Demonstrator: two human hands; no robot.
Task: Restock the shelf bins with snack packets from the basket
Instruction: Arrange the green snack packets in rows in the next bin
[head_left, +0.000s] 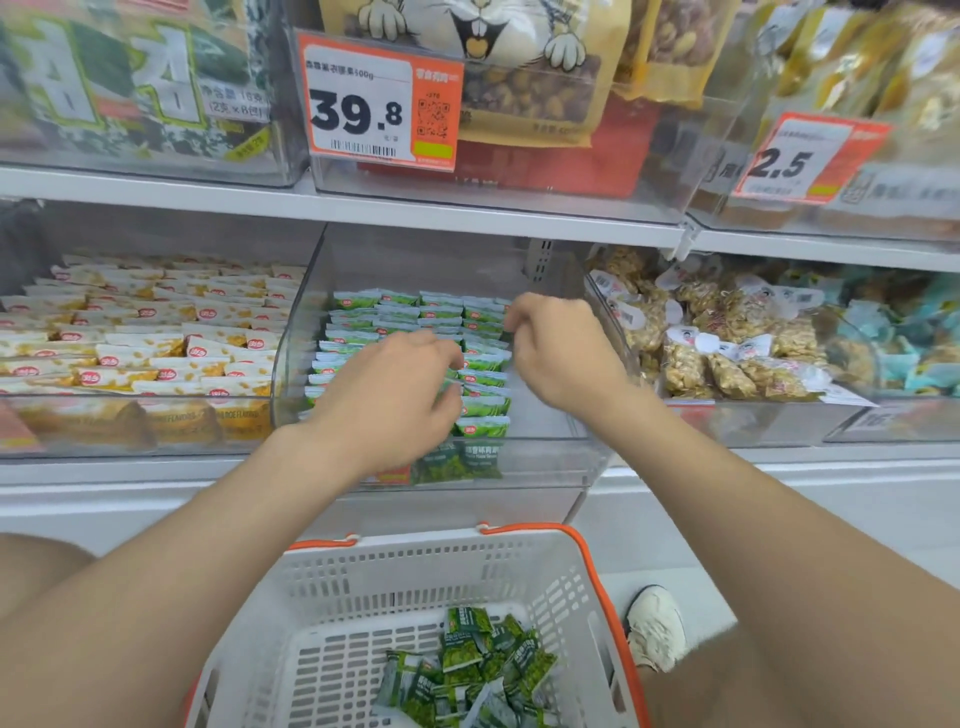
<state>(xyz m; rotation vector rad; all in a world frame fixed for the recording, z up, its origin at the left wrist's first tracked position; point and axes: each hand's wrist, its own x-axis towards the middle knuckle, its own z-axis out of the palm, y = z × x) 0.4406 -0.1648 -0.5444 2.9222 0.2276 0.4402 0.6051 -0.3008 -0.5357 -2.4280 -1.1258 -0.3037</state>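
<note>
The left hand (387, 400) reaches into the clear middle bin (293, 364), fingers and thumb curled around green packets (483, 402) standing in rows. More of them lie in the basket (395, 577) below. The right hand (563, 351) curls at the rows' right edge; whether it grasps 1 is unclear.

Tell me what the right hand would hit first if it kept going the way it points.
Most likely the green packets standing in rows in the clear middle bin: the right hand has its curled fingers aimed left and back at them. Depth is unclear; it may already touch them.
</note>
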